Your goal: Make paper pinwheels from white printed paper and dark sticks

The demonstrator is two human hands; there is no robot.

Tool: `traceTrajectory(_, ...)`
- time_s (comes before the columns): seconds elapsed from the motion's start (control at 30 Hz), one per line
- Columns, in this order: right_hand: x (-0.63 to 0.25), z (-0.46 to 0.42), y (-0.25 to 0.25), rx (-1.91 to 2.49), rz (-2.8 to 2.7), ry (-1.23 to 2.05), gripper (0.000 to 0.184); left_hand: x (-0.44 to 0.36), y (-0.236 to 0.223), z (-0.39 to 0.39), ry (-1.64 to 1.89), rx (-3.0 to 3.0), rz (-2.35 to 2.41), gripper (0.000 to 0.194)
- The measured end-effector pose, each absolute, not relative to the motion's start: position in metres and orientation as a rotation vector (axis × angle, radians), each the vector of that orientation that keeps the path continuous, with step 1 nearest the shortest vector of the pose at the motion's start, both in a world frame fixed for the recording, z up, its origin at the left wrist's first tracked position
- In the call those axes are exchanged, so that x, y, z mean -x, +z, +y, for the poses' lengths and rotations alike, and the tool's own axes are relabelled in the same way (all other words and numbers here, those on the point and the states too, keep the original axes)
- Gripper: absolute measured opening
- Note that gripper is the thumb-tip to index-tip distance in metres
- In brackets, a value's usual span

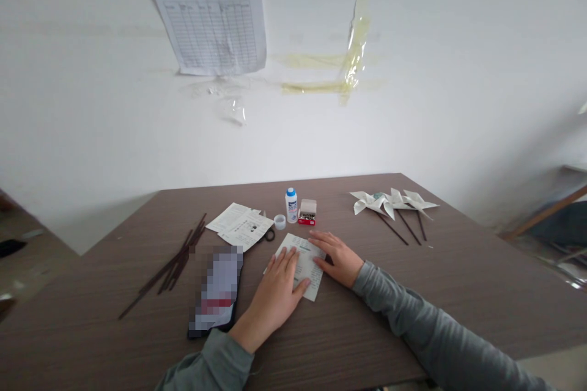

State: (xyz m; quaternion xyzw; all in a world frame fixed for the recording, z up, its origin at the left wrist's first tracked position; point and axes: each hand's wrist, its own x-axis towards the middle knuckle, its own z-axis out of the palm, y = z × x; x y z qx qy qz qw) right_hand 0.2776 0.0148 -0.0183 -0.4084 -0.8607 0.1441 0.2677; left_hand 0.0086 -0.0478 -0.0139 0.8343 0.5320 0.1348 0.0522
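Note:
A printed sheet of paper (303, 266) lies flat on the brown table (367, 330) in front of me. My left hand (279, 290) rests on its left part with the fingers stretched out. On its upper right edge lies my right hand (338, 256), fingers extended and slightly spread. Parts of the sheet are covered by both hands. Just beyond it stand a white bottle with a blue cap (291, 206), a small red box (307, 215) with its lid up and small items inside, and a little clear cup (279, 222).
More printed sheets (243, 226) lie at the left, partly over black-handled scissors (269, 234). Several dark thin sticks (177, 259) and a phone (217, 293) are left of my hands. Paper pinwheels (394, 200) on sticks lie at the back right, near the wall (293, 146).

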Motion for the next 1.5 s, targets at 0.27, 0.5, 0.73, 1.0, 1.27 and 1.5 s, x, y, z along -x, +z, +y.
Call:
traceTrajectory(0.27, -0.251, 0.001, -0.035, 1.233, -2.524, 0.335, 0.075, -0.008, -0.026, -0.044, 0.367, -2.676, 1.574, 0.065)
traceTrajectory(0.5, -0.255, -0.010, -0.016, 1.443, -2.527, 0.291, 0.072, -0.010, -0.013, -0.053, 0.309, -2.601, 1.767, 0.069)
traceTrajectory(0.73, -0.259, -0.018, 0.012, 1.656, -2.466, 0.342, 0.071, -0.010, -0.005, -0.060, 0.258, -2.529, 1.876, 0.073)
traceTrajectory(1.0, -0.268, -0.022, 0.040, 1.918, -2.445, 0.433, 0.081, -0.006, 0.004, -0.060, 0.243, -2.396, 1.921, 0.089)
traceTrajectory(1.27, -0.270, -0.022, 0.035, 1.934, -2.438, 0.438, 0.085, 0.002, -0.011, -0.054, 0.314, -2.359, 1.953, 0.095)
traceTrajectory(1.5, -0.265, -0.008, -0.005, 1.462, -2.439, 0.240, 0.079, 0.000, -0.022, -0.046, 0.457, -2.567, 1.763, 0.075)
